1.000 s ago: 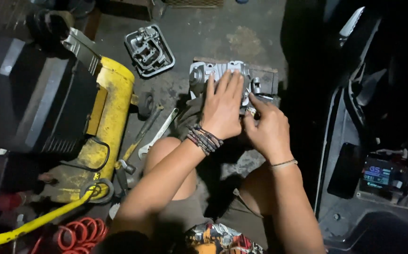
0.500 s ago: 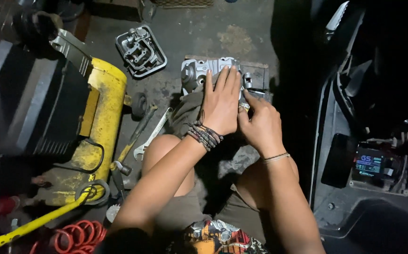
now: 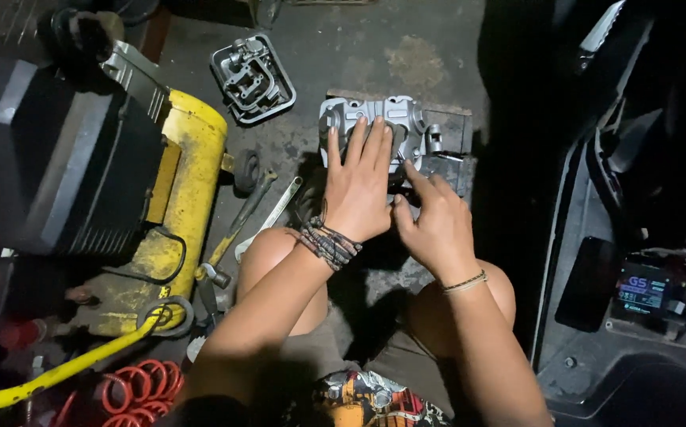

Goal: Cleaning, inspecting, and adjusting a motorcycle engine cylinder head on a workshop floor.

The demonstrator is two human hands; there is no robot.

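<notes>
Yellow paint, scuffed and dirty, covers the long tank (image 3: 188, 198) of a machine lying on the concrete floor (image 3: 406, 55) at the left, with a big black block (image 3: 66, 182) fixed against its side. On the far right a dark plastic vehicle body (image 3: 596, 237) fills the edge of the view, with a small lit screen (image 3: 642, 291) set in it. A yellow hose (image 3: 58, 372) curves along the lower left, and a red coiled hose (image 3: 141, 387) lies beside it.

Near the middle, on the floor in front of the person's bare knees, sits a grey cast-metal engine cover (image 3: 370, 119), ribbed on top, resting partly on a flat dark slab (image 3: 449, 134). The left hand (image 3: 359, 186), with a stack of beaded bracelets at the wrist, lies flat on the cover with fingers spread and straight, pressing rather than grasping. The right hand (image 3: 434, 225), a thin band at its wrist, is just beside it, fingers loosely curled and the forefinger reaching to the cover's right side; whether it pinches anything cannot be told.

Up and left of the cover lies a small rectangular metal part (image 3: 252, 79), well apart from both hands. A long wrench (image 3: 268, 217) and a hammer-like tool (image 3: 236, 229) lie between the tank and the left knee.
</notes>
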